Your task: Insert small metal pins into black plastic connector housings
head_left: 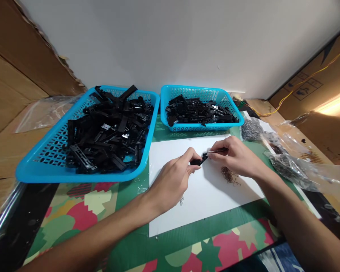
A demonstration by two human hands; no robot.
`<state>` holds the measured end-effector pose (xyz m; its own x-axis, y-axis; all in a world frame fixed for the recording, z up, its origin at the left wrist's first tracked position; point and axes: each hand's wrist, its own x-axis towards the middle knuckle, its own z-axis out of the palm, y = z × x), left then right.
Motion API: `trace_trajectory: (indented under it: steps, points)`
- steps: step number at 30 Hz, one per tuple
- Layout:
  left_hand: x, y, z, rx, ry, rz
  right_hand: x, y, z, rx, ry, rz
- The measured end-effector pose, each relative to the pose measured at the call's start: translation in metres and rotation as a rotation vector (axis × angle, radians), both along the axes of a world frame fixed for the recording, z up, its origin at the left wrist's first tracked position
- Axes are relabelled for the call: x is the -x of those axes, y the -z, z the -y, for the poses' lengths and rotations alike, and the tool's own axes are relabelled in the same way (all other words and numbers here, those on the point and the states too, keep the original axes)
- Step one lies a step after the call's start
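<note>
Tabletop (136, 245) is green, with red, green and cream shapes along the near edge; a white sheet (170, 223) lies on it. Clock positions are read from the sheet's middle. A pale wall (172, 41) rises at twelve; cardboard (25, 56) stands at ten and a printed carton (306, 88) at two, with a yellow cable (300, 80) before it. A blue basket (73, 176) heaped with black parts sits at ten, a smaller basket (206, 127), similarly filled, at twelve. Clear bags (289, 166) of small pieces lie towards three.

My left hand (177, 175) is clamped on a black part (197, 162) over the sheet, just off centre towards eleven. My right hand (231, 153) pinches a thin tool (215, 151), its tip at the part's far end; my fingers hide some of it. Brown pieces (229, 175) lie towards two, below my right hand. Silvery pieces (181, 201), partly obscured by my left hand, lie at eight.
</note>
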<state>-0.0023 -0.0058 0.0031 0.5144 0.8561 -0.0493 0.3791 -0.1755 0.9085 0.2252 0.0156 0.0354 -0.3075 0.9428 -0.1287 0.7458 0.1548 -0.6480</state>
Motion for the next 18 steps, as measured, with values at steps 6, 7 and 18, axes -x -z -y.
trace_trajectory:
  steps: [6, 7, 18]
  points:
    - [0.000, 0.001, 0.000, -0.020, 0.010, 0.009, 0.001, -0.004, 0.001, 0.038, 0.060, -0.042]
    - [0.000, 0.001, 0.000, -0.031, 0.013, 0.009, 0.001, -0.003, 0.001, 0.036, 0.049, -0.033]
    - [0.000, 0.003, 0.000, -0.039, 0.019, 0.003, 0.009, 0.008, 0.010, -0.171, -0.024, 0.099]
